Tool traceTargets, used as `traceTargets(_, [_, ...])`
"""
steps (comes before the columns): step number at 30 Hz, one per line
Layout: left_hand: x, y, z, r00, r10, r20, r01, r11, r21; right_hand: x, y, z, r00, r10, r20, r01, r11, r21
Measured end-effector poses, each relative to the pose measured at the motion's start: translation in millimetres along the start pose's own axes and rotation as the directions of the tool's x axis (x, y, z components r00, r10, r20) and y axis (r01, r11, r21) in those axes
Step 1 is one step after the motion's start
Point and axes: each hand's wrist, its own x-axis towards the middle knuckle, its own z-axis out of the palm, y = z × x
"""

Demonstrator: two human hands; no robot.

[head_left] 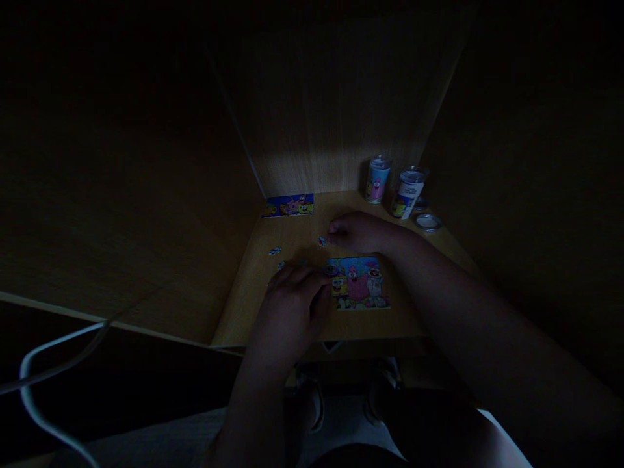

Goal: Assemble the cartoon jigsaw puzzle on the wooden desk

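A partly lit jigsaw puzzle with cartoon figures lies flat on the wooden desk, assembled into a rectangle. My left hand rests palm down at its left edge, fingers stretched out over the desk and partly covering the puzzle's left side. Beyond the puzzle, my right hand is closed with its fingers curled; what they hold, if anything, is hidden. Just left of its fingertips sits a small loose puzzle piece. Other loose pieces lie farther left, and one more piece shows beside my left fingers.
A second assembled puzzle lies against the back panel. Two printed cans, one pink and blue and one with a white label, stand at the back right. A round lid lies near them. Wooden panels enclose the desk; a white cable hangs lower left.
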Motion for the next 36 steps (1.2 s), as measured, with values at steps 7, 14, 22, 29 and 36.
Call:
traceTargets(7, [-1.8, -1.8, 1.5, 1.000, -0.002, 0.012, 0.002, 1.000, -0.003, 0.7, 1.6, 1.0, 1.000, 0.008, 0.005, -0.008, 1.000, -0.003])
traceTargets(14, [-2.2, -0.9, 1.7, 1.000, -0.011, 0.022, 0.011, 1.000, -0.004, 1.2, 2.1, 1.3, 1.000, -0.001, -0.005, 0.000, 1.000, -0.007])
traceTargets(22, [-1.3, -1.7, 2.7, 1.000, -0.003, 0.009, 0.003, 1.000, -0.004, 0.4, 0.4, 1.2, 1.000, 0.014, -0.003, -0.014, 1.000, 0.009])
traceTargets(29, [-1.7, -1.9, 3.5, 1.000, -0.027, 0.014, 0.027, 1.000, -0.001, 0.6, 2.6, 2.0, 1.000, 0.002, -0.014, -0.002, 1.000, 0.010])
traceTargets(36, [-0.6, 0.3, 1.7, 1.000, -0.031, 0.005, 0.031, 0.999, -0.010, 1.9, 4.9, 2.9, 1.000, -0.017, -0.009, 0.017, 1.000, 0.000])
